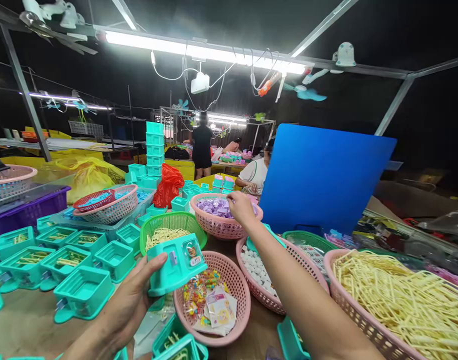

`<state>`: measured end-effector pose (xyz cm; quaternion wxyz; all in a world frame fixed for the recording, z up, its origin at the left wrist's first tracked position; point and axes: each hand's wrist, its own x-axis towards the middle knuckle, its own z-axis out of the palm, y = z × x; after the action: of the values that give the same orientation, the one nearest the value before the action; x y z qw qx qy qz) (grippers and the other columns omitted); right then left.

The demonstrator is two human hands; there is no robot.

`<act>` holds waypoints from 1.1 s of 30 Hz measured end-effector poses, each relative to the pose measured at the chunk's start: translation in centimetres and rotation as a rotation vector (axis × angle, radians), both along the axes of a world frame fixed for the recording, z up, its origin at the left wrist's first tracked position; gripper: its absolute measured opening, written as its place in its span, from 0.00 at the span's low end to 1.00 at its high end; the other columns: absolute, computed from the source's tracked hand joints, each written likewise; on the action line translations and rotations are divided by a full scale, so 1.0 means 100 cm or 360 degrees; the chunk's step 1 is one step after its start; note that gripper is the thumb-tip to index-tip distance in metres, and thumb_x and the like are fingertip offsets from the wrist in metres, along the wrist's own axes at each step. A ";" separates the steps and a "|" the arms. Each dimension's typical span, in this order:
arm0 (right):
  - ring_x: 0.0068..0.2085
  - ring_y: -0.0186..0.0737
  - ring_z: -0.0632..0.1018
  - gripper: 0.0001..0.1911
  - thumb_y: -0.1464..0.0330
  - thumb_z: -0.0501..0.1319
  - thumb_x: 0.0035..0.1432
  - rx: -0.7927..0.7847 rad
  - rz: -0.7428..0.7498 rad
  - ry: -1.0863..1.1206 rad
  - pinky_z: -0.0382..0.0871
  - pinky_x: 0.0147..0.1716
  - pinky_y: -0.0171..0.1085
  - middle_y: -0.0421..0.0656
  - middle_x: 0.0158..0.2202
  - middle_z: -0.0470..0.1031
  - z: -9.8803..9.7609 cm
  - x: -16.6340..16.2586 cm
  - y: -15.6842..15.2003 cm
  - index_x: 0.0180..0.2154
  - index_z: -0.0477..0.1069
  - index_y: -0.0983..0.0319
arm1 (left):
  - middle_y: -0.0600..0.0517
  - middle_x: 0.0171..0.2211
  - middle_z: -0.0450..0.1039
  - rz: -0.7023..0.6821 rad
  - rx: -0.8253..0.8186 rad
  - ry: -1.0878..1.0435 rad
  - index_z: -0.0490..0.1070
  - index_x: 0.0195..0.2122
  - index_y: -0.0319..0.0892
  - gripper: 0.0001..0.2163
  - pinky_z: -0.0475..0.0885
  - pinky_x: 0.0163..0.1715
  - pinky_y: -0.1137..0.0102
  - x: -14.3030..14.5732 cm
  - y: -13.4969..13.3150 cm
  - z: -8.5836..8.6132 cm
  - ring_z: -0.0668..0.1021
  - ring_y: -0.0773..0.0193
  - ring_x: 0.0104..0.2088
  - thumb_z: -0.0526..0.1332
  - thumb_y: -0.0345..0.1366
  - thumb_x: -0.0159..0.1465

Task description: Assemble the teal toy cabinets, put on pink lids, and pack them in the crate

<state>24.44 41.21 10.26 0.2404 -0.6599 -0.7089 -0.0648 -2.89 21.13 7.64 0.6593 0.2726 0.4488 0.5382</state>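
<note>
My left hand [129, 297] grips a turquoise plastic toy case [176, 265], tilted, its face toward me. A small purple part and a clear-covered bear picture show on that face. Farther out, my right hand [241, 206] is over the edge of a pink basket [225, 230] filled with small purple plastic parts [215, 207]. Its fingers are pinched together, and what they hold, if anything, is too small to make out. Below the case stands a pink basket [241, 325] with colourful beaded pieces [199, 295] and printed cards [220, 308].
Several open turquoise boxes [83, 290] stand at left, some holding yellow sticks. A green basket [202, 239] lies behind the case. Under my right forearm is a basket of white pieces [253, 265]. Yellow sticks [409, 295] fill a basket at right, near a blue board [322, 180]. People work beyond.
</note>
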 end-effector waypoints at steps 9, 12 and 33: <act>0.51 0.46 0.79 0.19 0.61 0.64 0.69 -0.0411 0.0172 -0.0138 0.78 0.50 0.49 0.48 0.56 0.75 0.022 -0.082 0.077 0.57 0.71 0.61 | 0.47 0.55 0.82 0.0151 0.0033 -0.0213 0.75 0.58 0.47 0.28 0.81 0.50 0.60 -0.002 -0.014 0.000 0.81 0.46 0.56 0.76 0.42 0.55; 0.52 0.46 0.79 0.19 0.61 0.65 0.68 -0.0353 0.0196 -0.0067 0.78 0.50 0.48 0.50 0.56 0.75 0.031 -0.085 0.073 0.56 0.72 0.63 | 0.46 0.54 0.82 0.0220 0.0025 -0.0221 0.76 0.56 0.46 0.26 0.82 0.47 0.59 -0.015 -0.024 -0.004 0.81 0.45 0.56 0.74 0.46 0.57; 0.46 0.43 0.83 0.18 0.73 0.67 0.61 0.0743 0.0693 0.0789 0.80 0.49 0.43 0.44 0.47 0.83 -0.034 -0.024 -0.364 0.53 0.75 0.59 | 0.45 0.55 0.79 -0.0094 0.0376 -0.0270 0.60 0.65 0.48 0.38 0.79 0.53 0.59 0.081 -0.157 -0.017 0.81 0.49 0.55 0.76 0.43 0.57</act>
<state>22.09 4.81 6.85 0.5557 -0.4176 -0.7188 -0.0107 5.25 5.47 5.98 0.6736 0.3149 0.3168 0.5888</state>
